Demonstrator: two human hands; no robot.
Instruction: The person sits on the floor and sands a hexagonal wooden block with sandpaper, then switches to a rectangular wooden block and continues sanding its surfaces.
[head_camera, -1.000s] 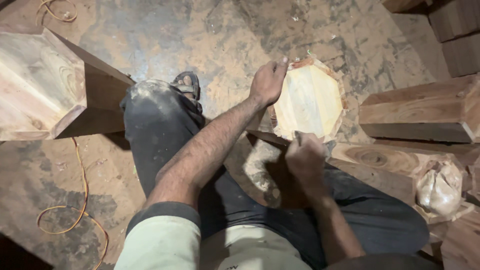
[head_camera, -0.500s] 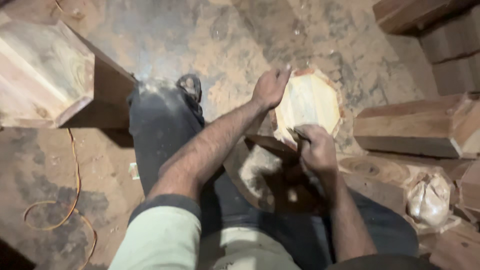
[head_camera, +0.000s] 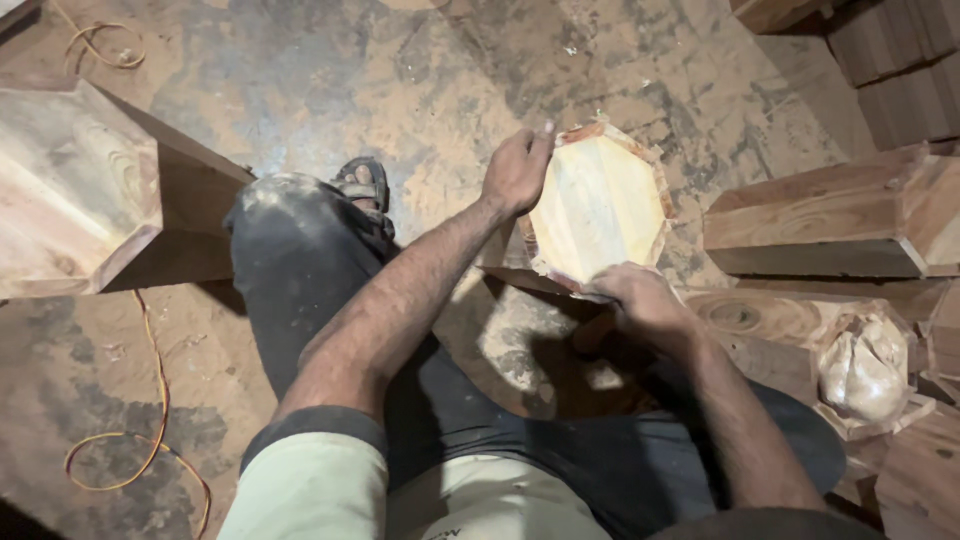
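Fingers (head_camera: 540, 140) grip octagonal wood block (head_camera: 600, 205) left edge | right hand (head_camera: 640, 300) on bottom edge

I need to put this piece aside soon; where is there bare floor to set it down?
Bare dusty floor lies ahead, between the big pale wooden block at left and the pale octagonal wood piece held by the left hand and right hand. The right side is crowded with stacked reddish wooden blocks.

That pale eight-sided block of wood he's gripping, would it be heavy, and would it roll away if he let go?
The octagonal wood block looks solid and thick, so probably heavy for its size and quite stiff. The left hand grips its upper edge and the right hand its lower edge, hinting it needs steadying. Its flat sides would likely stop it rolling far. Ragged edges suggest splinters, not slipperiness.
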